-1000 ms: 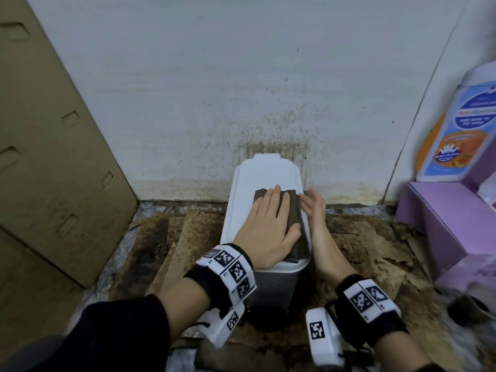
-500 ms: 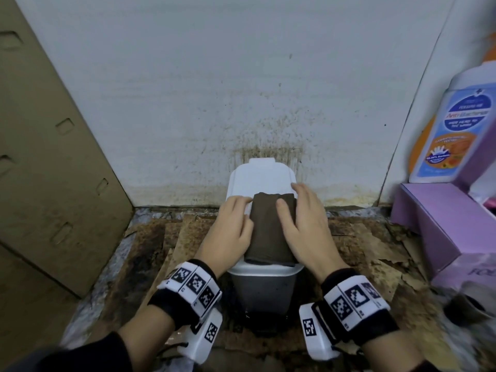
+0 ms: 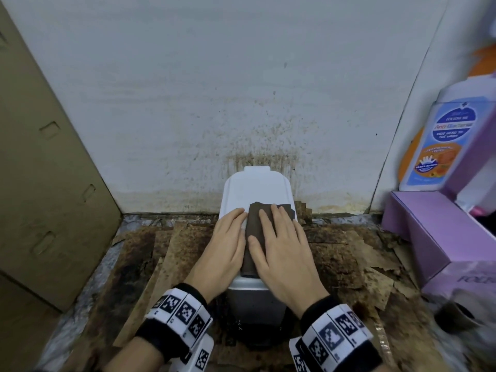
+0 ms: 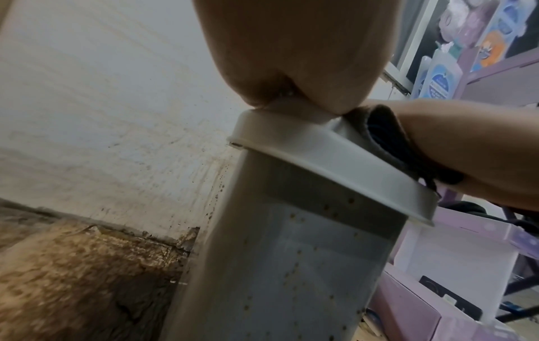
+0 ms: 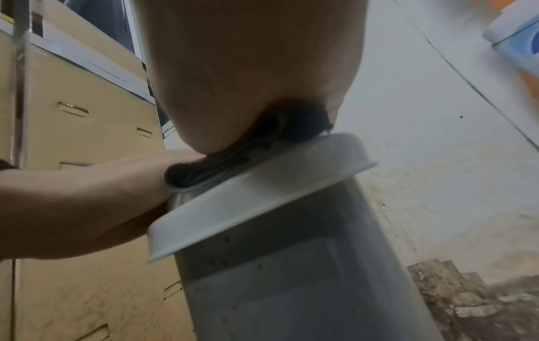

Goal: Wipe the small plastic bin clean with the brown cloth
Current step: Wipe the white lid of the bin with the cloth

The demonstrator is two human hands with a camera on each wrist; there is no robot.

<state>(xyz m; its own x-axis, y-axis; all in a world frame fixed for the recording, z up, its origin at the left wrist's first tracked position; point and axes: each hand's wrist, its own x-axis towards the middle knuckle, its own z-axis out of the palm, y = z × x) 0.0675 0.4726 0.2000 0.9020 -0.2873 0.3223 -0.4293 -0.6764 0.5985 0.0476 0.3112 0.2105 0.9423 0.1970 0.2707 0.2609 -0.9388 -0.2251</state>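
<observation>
A small white plastic bin (image 3: 255, 186) with a lid stands on the floor against the stained wall. A folded brown cloth (image 3: 253, 224) lies on the lid. My right hand (image 3: 279, 245) presses flat on the cloth with straight fingers. My left hand (image 3: 228, 242) rests flat on the lid's left side, its fingers beside the cloth. The left wrist view shows the bin (image 4: 291, 265) from below with the cloth (image 4: 388, 138) under the other hand. In the right wrist view the cloth (image 5: 233, 157) is squeezed between my palm and the lid (image 5: 262, 191).
Stained, torn cardboard (image 3: 166, 253) covers the floor around the bin. A tall cardboard box (image 3: 40, 170) leans at the left. A purple box (image 3: 434, 232) and a wash bottle (image 3: 440, 146) stand at the right, and the wall is close behind.
The cloth passed from under my left hand to under my right. My left hand shifted to the lid's left side, and my right hand moved from the bin's right edge onto the cloth.
</observation>
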